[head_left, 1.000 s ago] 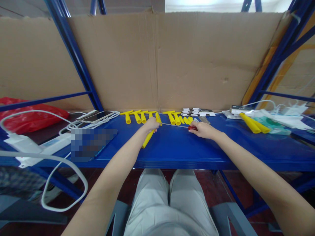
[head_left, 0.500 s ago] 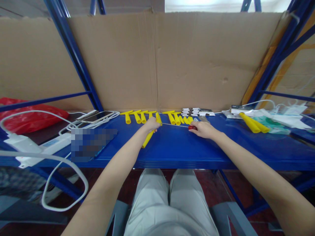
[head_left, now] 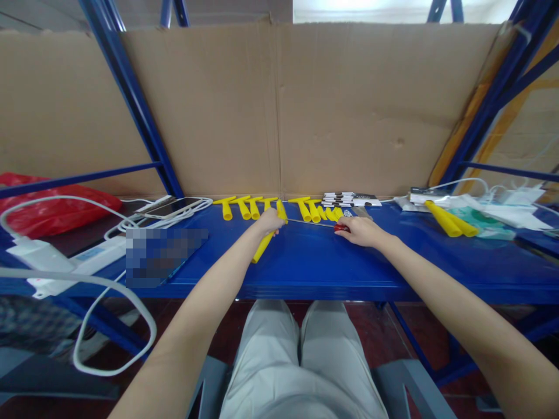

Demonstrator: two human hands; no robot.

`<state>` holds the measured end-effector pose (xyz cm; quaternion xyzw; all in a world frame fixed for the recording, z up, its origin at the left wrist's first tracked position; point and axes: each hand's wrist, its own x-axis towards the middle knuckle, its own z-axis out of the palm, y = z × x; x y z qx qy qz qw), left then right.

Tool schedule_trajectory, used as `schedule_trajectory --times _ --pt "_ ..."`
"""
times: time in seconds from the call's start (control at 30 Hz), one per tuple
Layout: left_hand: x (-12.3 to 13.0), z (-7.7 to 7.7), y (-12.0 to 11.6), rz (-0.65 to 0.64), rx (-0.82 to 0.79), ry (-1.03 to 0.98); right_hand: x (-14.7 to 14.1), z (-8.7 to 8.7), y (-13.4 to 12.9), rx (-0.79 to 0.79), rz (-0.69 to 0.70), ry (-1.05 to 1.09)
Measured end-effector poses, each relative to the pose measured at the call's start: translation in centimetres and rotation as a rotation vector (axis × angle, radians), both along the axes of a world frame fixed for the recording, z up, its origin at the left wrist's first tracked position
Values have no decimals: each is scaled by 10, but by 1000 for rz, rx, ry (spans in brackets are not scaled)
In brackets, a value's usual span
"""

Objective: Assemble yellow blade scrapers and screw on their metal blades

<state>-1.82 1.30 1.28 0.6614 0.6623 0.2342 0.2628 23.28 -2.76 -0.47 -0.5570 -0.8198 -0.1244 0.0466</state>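
My left hand is closed around a yellow T-shaped plastic scraper at the middle of the blue table. The scraper's handle slants toward me, and its crosspiece points away. In my right hand is a screwdriver with a red handle. Its thin metal shaft lies level and reaches left to the crosspiece beside my left fingers; whether the tip sits in a screw is too small to tell. Behind my hands, several more yellow T-shaped scrapers lie in a row, along with short yellow pieces.
White-and-black packets are stacked at the back by the cardboard wall. On the right lie two yellow handles among plastic bags. A phone, white cables, a power strip and a red bag occupy the left.
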Motion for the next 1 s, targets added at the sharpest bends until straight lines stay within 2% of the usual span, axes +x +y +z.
schedule_trajectory --times 0.43,1.0 --pt "-4 -4 10 21 2 41 4 0 2 22 -21 6" --pt "-2 -1 5 -4 9 45 15 -1 11 -28 -63 58"
